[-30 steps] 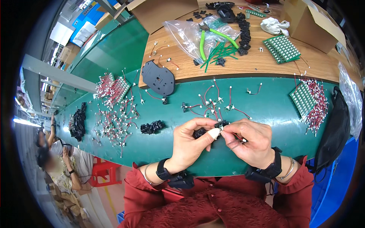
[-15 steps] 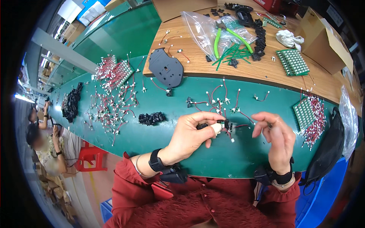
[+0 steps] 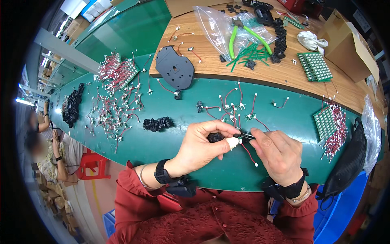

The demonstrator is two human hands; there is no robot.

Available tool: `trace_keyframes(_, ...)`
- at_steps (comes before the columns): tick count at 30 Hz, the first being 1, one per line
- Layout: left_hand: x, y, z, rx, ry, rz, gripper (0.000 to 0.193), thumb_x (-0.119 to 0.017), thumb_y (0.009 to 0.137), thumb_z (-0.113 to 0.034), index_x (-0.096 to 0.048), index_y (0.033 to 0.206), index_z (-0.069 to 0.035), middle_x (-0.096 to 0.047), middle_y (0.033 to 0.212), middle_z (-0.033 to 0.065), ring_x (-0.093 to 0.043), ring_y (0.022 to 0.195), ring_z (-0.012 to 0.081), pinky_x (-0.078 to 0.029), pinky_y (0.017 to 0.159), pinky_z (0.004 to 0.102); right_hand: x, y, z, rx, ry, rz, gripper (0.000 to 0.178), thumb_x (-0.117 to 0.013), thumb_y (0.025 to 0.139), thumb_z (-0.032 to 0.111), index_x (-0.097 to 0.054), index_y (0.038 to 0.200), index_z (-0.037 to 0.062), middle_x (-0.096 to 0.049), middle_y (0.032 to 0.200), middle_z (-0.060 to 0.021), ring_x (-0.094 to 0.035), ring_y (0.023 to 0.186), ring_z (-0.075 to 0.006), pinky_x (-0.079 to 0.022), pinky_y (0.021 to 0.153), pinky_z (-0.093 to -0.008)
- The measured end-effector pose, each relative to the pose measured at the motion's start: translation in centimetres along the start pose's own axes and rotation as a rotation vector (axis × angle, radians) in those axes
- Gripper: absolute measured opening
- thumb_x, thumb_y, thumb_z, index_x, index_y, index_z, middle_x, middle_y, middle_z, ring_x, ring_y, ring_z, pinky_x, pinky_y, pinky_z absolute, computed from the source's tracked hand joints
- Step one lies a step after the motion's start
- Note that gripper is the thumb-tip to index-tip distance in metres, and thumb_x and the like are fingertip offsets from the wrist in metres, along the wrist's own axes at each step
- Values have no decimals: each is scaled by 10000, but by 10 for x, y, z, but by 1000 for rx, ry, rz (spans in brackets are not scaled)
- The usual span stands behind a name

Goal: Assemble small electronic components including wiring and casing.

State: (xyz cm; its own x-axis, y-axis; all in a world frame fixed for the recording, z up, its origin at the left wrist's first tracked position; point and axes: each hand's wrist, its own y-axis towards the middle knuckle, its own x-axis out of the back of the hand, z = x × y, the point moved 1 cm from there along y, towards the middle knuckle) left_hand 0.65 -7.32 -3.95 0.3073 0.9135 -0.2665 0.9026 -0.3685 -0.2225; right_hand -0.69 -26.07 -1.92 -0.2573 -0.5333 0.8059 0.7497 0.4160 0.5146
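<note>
"What are you wearing?"
"My red blouse [image 3: 252,211] has a textured front, small red buttons [image 3: 224,225] and ruffled cuffs [image 3: 133,179]."
"And on your wrists?"
"Black straps [image 3: 162,173] carrying dark boxy modules [image 3: 181,187], plus slim metal bangles [image 3: 301,199]. My left thumb [image 3: 216,149] wears a white cover [image 3: 232,142]."

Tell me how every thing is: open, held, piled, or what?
small black plastic part, pinched by left hand
thin silver metal tool, held by right hand
green-handled metal pliers, handles spread apart
brown cardboard box at right, flap open
small red-wired white connectors at left, scattered
clear plastic bag under pliers, crumpled
</note>
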Motion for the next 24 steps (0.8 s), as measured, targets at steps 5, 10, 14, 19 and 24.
trace_keyframes(5,-1,-1,-4,15,126,-41,225,-598,726,29,-642,941,-22,-612,785,9,-517,604,22,-430,527,164,1,1,-1,41,-36,-29,297,-700,623,103,-619,901,35,-488,621,-4,-498,512,-128,-408,420,-251)
trace_keyframes(10,-1,-3,-4,-47,200,-48,242,-607,701,15,-647,936,-25,-611,776,-2,-509,649,17,-435,576,165,2,1,1,56,-55,-25,284,-694,630,108,-622,892,25,-490,624,-6,-497,516,-126,-404,416,-248)
trace_keyframes(14,-2,-2,-5,-32,210,-47,243,-617,689,2,-646,929,-22,-608,777,-5,-506,666,18,-437,592,166,1,0,0,86,-75,-24,266,-682,646,114,-621,889,24,-491,630,-6,-492,516,-123,-399,411,-242)
trace_keyframes(19,-3,-2,-5,-28,183,-31,224,-605,697,34,-633,917,4,-600,789,21,-517,626,37,-437,543,174,2,-1,3,103,-92,-29,255,-673,661,114,-619,893,22,-478,620,-6,-482,499,-115,-388,397,-239)
trace_keyframes(24,-2,2,0,-127,241,-41,194,-589,710,67,-613,900,36,-591,815,56,-527,591,63,-438,493,183,3,-3,7,60,7,-1,239,-676,668,119,-616,882,32,-467,603,-10,-476,477,-112,-375,387,-242)
